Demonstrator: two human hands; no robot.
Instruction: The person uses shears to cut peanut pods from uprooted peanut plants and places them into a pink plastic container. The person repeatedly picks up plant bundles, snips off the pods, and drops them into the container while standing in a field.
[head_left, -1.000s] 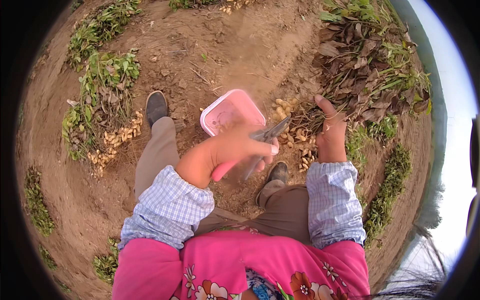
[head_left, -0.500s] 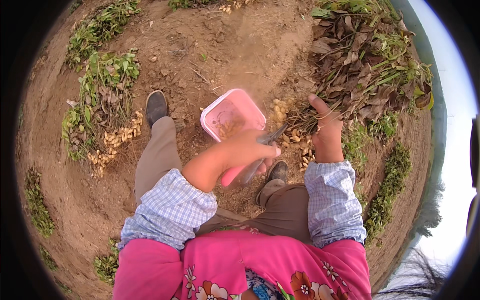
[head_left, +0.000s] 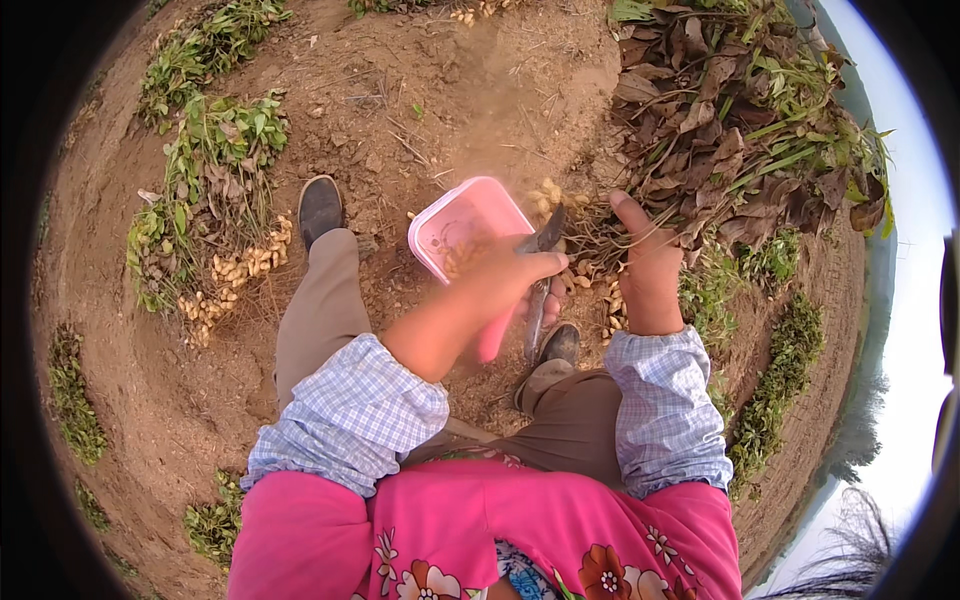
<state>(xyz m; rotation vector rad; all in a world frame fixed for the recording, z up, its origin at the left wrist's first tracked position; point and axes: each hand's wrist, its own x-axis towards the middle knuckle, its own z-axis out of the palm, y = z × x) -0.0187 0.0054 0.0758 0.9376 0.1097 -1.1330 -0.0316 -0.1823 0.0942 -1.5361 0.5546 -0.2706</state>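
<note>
My left hand (head_left: 515, 275) is closed around a pair of pruning shears. Their dark metal blades (head_left: 545, 236) point up and away, toward the roots of a peanut plant bundle (head_left: 720, 130). A pink handle and a grey one show below the hand. My right hand (head_left: 650, 265) grips that bundle by its stems, thumb up, with the brown and green leaves spreading to the far right. Peanuts (head_left: 612, 305) cluster at the root end, partly hidden by both hands. Left of them stands a pink plastic tub (head_left: 425, 235) with some peanuts inside; my left forearm and hand cover its near part.
Pulled peanut plants with pods (head_left: 225, 215) lie on the soil to the left. More plants (head_left: 200, 50) lie farther off, and a green row (head_left: 775, 370) runs along the right. My shoes (head_left: 320, 207) stand either side of the tub on dry brown soil (head_left: 370, 110).
My left hand has shifted slightly right with the shears, whose blades now point more steeply upward. The right hand still holds the bundle, and its leaves have swung slightly right.
</note>
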